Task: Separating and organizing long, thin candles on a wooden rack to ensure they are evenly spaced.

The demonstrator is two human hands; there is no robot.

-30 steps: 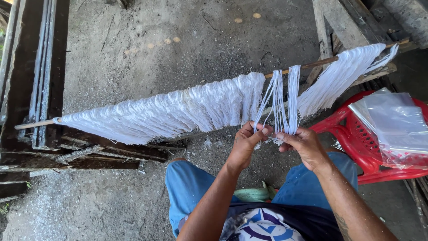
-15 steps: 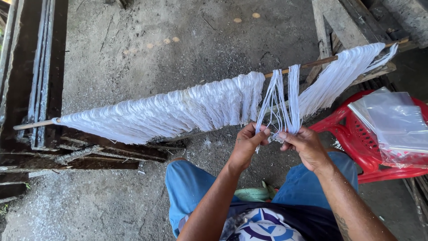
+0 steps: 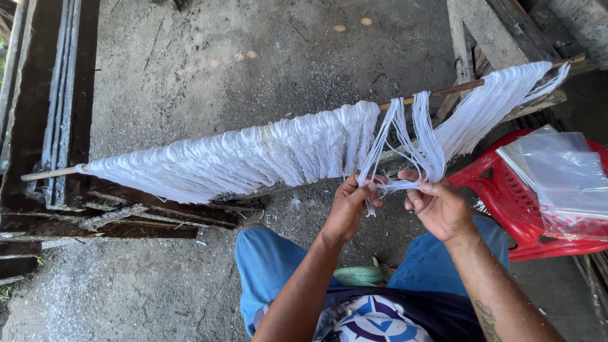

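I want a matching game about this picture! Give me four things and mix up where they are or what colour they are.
Things:
1. white strands
2. wooden stick
3. plastic chair
4. clear plastic bags

Descriptions:
A. red, at the right edge
B. lying on top of the chair
C. hanging in a long row from the stick
D. thin and brown, running across the view

Pairs: 1-C, 2-D, 3-A, 4-B

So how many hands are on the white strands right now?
2: the left hand pinches the white strands below the stick; the right hand grips them beside it.
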